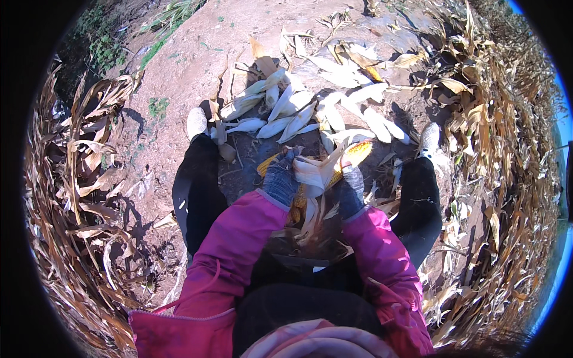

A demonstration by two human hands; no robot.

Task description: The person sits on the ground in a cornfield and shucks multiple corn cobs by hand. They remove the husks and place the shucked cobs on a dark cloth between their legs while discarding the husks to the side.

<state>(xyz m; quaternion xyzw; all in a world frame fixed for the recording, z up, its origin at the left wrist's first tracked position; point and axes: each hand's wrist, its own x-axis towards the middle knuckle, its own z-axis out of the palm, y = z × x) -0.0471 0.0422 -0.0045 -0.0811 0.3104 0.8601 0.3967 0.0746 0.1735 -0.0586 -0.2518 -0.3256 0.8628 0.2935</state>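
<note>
My right hand [351,183], in a grey knitted glove, holds a yellow ear of corn [359,153] whose upper end is bare of husk. Pale, partly pulled-back husk [314,173] wraps around the ear and spreads toward my left hand [281,176]. That hand, gloved alike, pinches the husk's edge, its fingertips partly hidden. Below the hands, bare yellow corn cobs [299,203] lie on the ground between my legs. The tip of another yellow cob [266,165] shows beside my left glove.
A pile of corn ears in pale husks [286,109] lies on the dirt beyond my hands. My shoes [197,121] flank it. Dry corn stalks [488,134] are heaped along the right, with more dry stalks [85,192] at the left. Loose husks [309,223] lie between my legs.
</note>
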